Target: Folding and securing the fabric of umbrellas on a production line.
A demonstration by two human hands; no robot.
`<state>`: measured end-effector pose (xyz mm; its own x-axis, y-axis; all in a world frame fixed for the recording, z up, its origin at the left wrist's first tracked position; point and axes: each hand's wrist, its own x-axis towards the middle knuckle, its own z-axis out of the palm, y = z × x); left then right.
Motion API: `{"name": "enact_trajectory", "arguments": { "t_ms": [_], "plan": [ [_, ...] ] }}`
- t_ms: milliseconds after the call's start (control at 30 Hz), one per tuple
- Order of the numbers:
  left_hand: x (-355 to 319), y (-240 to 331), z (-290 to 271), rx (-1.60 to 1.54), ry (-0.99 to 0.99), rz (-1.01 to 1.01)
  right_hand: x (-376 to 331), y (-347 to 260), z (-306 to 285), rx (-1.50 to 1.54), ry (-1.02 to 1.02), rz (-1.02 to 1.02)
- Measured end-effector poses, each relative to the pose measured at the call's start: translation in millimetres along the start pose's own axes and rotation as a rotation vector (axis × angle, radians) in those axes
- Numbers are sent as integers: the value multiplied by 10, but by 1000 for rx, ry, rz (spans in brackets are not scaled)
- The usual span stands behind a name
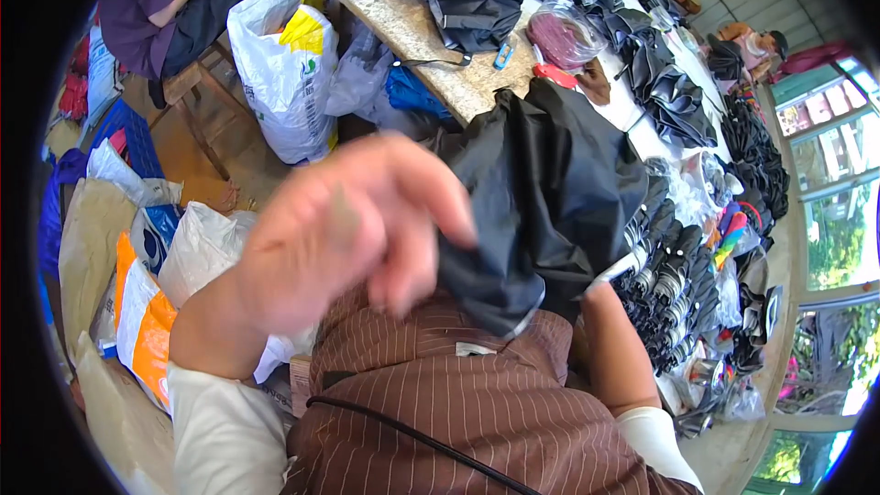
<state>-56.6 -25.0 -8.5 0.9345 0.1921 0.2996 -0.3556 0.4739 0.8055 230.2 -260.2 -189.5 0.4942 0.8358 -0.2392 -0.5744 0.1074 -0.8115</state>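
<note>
Head view: the left hand (353, 229) hovers with fingers loosely spread, empty, beside the black umbrella canopy (541, 192) bunched above the lap. Right hand's grip is hidden beneath it; I cannot tell. The fabric looks light, limp and slippery, best pinched at its hem.

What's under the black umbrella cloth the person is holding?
Under the black umbrella cloth only a brown striped apron shows. The right hand is covered by the cloth; the left hand is raised beside it, open.

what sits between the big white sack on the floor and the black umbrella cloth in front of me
In the head view, crumpled grey and blue plastic bags lie between the white sack and the black umbrella cloth.
</note>
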Motion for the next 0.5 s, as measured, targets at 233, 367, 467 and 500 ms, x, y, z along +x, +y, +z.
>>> {"name": "enact_trajectory", "arguments": {
  "t_ms": [233,367,467,500],
  "plan": [
    [266,-174,141,1047,-306,-214,247,-49,535,-1269,54,-483],
    [78,182,340,418,-398,-40,173,-63,430,-1160,127,-370],
    [185,320,-84,669,88,-102,95,-124,464,-1268,191,-332],
    [275,225,-228,843,236,-150,60,-180,549,-1408,210,-340]
  ]
}}
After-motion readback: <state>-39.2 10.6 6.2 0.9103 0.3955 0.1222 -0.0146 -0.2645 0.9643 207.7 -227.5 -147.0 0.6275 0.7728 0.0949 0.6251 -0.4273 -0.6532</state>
